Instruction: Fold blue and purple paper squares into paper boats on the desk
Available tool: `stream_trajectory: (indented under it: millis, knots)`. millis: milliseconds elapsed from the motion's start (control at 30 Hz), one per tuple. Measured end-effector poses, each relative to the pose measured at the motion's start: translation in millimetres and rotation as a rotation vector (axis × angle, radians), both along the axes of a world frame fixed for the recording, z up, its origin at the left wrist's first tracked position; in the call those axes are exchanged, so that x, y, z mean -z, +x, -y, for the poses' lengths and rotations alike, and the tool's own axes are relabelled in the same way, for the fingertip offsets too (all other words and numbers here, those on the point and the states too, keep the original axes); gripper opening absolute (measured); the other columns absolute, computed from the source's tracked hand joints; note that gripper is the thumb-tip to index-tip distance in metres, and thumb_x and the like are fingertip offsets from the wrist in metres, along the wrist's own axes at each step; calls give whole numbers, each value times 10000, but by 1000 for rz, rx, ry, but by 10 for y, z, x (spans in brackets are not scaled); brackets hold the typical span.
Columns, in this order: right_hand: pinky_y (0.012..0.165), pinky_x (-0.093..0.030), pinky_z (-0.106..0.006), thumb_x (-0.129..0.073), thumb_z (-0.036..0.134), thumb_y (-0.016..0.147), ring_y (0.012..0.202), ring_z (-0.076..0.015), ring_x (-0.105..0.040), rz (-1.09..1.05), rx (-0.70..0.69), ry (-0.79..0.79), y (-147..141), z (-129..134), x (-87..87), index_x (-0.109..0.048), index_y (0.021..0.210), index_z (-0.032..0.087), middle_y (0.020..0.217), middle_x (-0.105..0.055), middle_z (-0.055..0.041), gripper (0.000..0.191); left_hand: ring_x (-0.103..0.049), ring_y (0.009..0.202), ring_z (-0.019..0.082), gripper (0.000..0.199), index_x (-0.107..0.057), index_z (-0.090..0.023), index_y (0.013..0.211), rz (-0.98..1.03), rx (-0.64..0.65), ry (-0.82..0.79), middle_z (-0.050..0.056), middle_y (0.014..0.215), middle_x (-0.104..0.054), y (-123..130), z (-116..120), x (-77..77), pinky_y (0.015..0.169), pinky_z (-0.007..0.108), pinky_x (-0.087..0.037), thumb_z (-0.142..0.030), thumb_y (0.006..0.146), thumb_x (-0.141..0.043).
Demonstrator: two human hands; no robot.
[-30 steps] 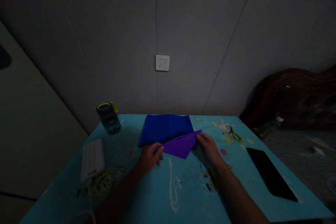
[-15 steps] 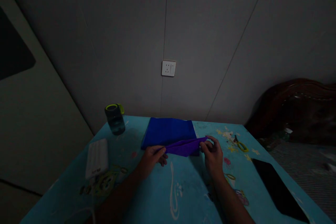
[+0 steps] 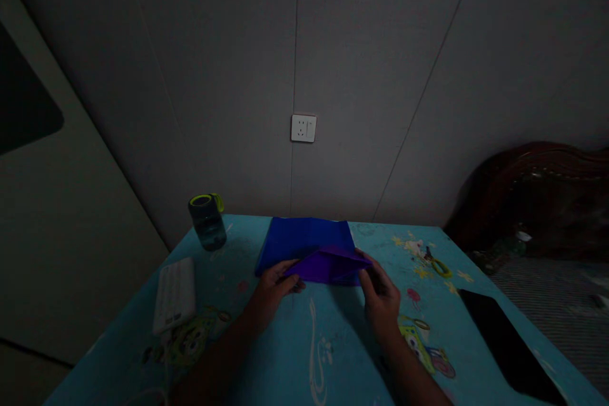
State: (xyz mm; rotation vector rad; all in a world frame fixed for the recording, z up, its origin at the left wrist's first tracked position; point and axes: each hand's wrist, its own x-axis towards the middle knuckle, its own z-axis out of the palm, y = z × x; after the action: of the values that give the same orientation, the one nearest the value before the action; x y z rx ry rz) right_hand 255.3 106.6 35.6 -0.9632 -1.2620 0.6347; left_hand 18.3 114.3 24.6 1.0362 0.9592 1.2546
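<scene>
"What could be going wrong here?"

"The purple paper [image 3: 328, 268] is gaping open in the middle, toward the viewer. Uneven pressure at its ends could be creasing it askew — and pulling them too far apart could be tearing a fold. A loose pinch could be letting an end slip."

"Where is it?"

"It is overlapping the near edge of a blue sheet [image 3: 304, 235] on the desk [image 3: 288, 355]; whether the two are touching, I cannot tell."

"How is the person holding it?"

"The left hand [image 3: 269, 288] is pinching the left tip, thumb uppermost, other fingers curling below. The right hand [image 3: 383, 304] is grasping the right end, thumb on the near side, fingers reaching behind. Both forearms are slanting inward from the bottom of the view."
</scene>
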Motion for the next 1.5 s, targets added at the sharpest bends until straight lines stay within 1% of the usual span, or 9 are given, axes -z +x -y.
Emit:
stream_trajectory:
  millis: [300,533,733,867,1033,1133,1200,1367,1500]
  knots:
    - [919,-509,-513,-608,135,878,1143,-290,-611,597,171,456,-137,68,19,-461,1421,341,1262,-642,-108,599,-708,736,225,428,-697,-113,1033,-151,38,56,84,771,-746,127,63,0,699,332,-554,-438,757,-733]
    - [957,-478,-463,-514,144,932,1132,-248,-625,930,35,636,-249,78,9,-401,1472,270,1247,-674,-117,567,-651,1065,248,411,-662,-171,1168,64,219,149,109,1162,-705,262,218,11,974,381,-488,-331,798,-740]
    - [1030,-442,-478,-465,154,949,1252,-237,-540,964,-76,632,-323,60,21,-471,1419,248,1321,-629,-110,479,-586,1173,311,544,-570,-203,1319,193,234,84,148,1356,-582,243,257,46,863,379,-551,-421,836,-694]
    - [1050,-435,-487,-523,179,937,1294,-246,-494,865,-148,505,-305,46,36,-583,1301,272,1381,-576,-85,381,-670,973,248,519,-575,-176,1291,152,145,28,148,1228,-659,262,181,38,743,316,-567,-412,844,-689]
    - [1087,-392,-513,-562,301,939,1360,-281,-422,457,-11,155,-285,14,63,-541,1345,290,1496,-434,-100,406,-690,713,168,479,-592,-149,1196,181,135,-9,99,998,-722,254,183,-42,696,301,-551,-382,802,-735]
    - [1079,-411,-480,-559,403,939,1331,-275,-469,202,-166,-75,-311,13,92,-412,1449,249,1476,-468,-119,552,-705,688,183,513,-579,-149,1159,174,216,-69,91,968,-728,245,249,-38,661,301,-544,-371,744,-782]
    - [1036,-454,-449,-558,454,932,1248,-276,-551,113,-301,-190,-339,30,102,-482,1399,222,1383,-572,-116,526,-710,651,192,547,-570,-140,1137,145,241,-117,97,942,-732,246,289,-11,620,297,-537,-409,716,-793]
    - [859,-532,-370,-563,511,910,986,-255,-672,132,-410,-270,-336,55,25,-647,1189,181,1082,-733,-89,440,-714,570,191,667,-499,-146,1229,5,284,-196,124,963,-738,269,321,66,567,295,-542,-549,746,-718]
    - [768,-528,-338,-585,534,882,835,-241,-679,263,-324,-266,-265,29,-62,-724,1003,164,905,-757,-71,413,-634,414,169,624,-529,-130,1197,-183,365,-184,50,683,-711,297,302,156,405,254,-473,-616,809,-587]
